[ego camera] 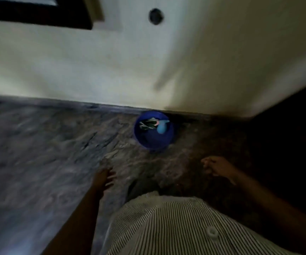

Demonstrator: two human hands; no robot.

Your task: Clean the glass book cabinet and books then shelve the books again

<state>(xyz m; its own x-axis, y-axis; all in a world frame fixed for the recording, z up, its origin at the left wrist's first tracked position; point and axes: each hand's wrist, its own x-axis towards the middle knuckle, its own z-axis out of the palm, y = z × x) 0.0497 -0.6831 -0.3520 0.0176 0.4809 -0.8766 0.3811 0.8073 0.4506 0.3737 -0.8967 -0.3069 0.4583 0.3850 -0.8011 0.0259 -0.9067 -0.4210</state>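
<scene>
At the foot of a pale wall [111, 70], in the head view, a blue bucket [149, 142] stands on a grey-brown marbled floor [38, 144], its far rim touching or just short of the wall's base; the motion blur hides which. Inside the bucket a light blue spray bottle [161, 128] lies tilted against the right side, and beside it, to the left, lies a bundle of light and dark strips [147, 124], too smeared to name.

The left hand [103, 178] hangs low over the floor, near and to the left of the bucket, its fingers fairly straight and a little spread, holding nothing. The right hand [216, 166] hangs to the bucket's right, apart from it, with the fingers loosely curled; nothing shows in it, though blur softens the fingertips. Neither hand touches the bucket.

A striped shirt [166, 227] with a pale button [212, 232] fills the bottom middle. High on the wall sits a dark round fitting [155, 16], and a dark frame [38, 13] crosses the top left corner. Along the right edge stands a dark mass [295, 135] against the wall, too dim to tell whether it is the cabinet.
</scene>
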